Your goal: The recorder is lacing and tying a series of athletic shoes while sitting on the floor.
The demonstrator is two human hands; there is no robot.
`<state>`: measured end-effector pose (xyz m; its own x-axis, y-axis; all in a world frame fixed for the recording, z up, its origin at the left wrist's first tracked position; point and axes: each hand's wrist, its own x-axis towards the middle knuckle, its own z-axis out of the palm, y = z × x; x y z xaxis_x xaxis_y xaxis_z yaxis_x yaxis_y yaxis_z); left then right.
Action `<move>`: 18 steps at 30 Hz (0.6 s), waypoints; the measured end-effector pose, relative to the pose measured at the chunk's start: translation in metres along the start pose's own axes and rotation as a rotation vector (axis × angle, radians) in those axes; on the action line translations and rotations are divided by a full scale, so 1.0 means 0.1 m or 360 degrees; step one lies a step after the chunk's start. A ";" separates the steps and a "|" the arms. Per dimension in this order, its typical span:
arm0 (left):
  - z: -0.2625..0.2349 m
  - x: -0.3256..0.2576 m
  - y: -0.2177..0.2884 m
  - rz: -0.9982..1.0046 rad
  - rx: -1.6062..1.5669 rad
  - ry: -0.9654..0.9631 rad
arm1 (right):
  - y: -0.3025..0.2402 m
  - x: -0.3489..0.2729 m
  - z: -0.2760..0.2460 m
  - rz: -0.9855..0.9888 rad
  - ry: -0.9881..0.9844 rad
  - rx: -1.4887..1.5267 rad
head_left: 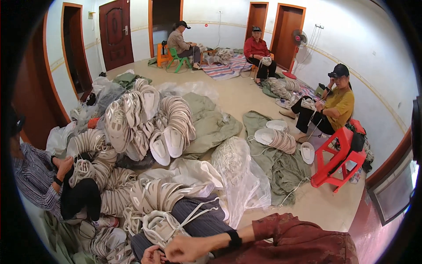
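Both hands closed at bottom edge of view, right hand (187, 249) and left hand (152, 255) pinching white lace (200, 211) of grey-white shoe (160, 226) resting on lap, just above hands, long axis running up-left, right hand nearer the lace.

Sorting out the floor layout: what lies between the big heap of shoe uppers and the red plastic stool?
In the head view, olive-green sacks and a clear plastic bag of white laces lie between the heap and the stool.
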<state>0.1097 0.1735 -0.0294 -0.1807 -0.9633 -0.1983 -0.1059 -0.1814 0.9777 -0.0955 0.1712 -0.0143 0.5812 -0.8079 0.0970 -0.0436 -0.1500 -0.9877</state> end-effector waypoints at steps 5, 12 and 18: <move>0.10 0.00 0.13 0.0211 0.0348 0.0075 | -0.83 -0.15 -0.01 -0.0410 -0.0320 0.0253; 0.22 0.06 0.26 0.0271 0.0314 -0.0190 | -1.57 -0.21 -0.05 -0.1094 -0.0970 0.0516; 0.26 -0.20 0.46 -0.0440 -0.0243 -0.0260 | -1.37 -0.32 0.22 -0.0854 -0.0954 0.0596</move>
<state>0.0828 0.1895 0.0177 -0.3210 -0.8317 -0.4531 -0.0275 -0.4700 0.8822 -0.0900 0.2302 0.1155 0.7795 -0.2323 0.5817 0.5646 -0.1417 -0.8131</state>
